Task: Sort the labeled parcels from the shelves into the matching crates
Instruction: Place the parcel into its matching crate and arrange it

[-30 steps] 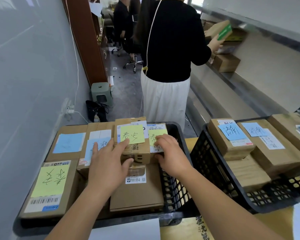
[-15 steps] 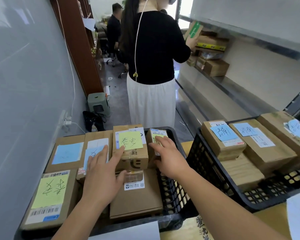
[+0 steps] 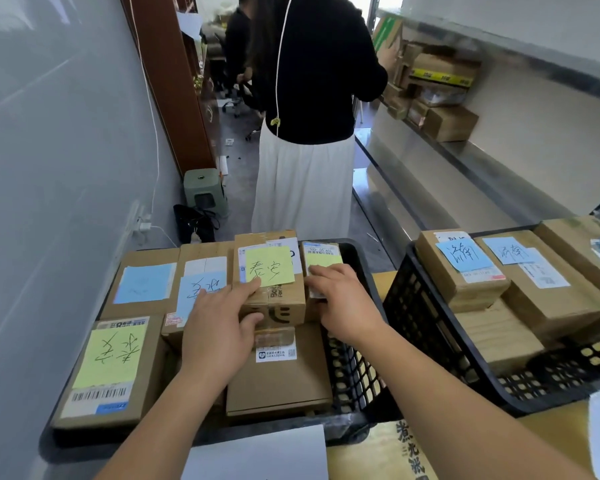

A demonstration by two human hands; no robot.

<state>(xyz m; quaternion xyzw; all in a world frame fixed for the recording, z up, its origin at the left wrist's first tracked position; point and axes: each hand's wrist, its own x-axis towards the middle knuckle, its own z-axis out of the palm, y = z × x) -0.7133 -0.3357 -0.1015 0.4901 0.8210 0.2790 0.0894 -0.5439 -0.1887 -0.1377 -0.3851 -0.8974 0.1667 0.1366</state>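
Our left hand (image 3: 219, 327) rests flat against the tall parcel (image 3: 271, 299), fingers straight; our right hand (image 3: 343, 306) lies open on a narrow parcel (image 3: 321, 258). We count six parcels in the left crate (image 3: 354, 368), four in the right crate (image 3: 426, 323).

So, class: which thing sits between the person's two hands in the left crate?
In the head view, a taped cardboard parcel with a yellow handwritten note lies between the left hand and the right hand.
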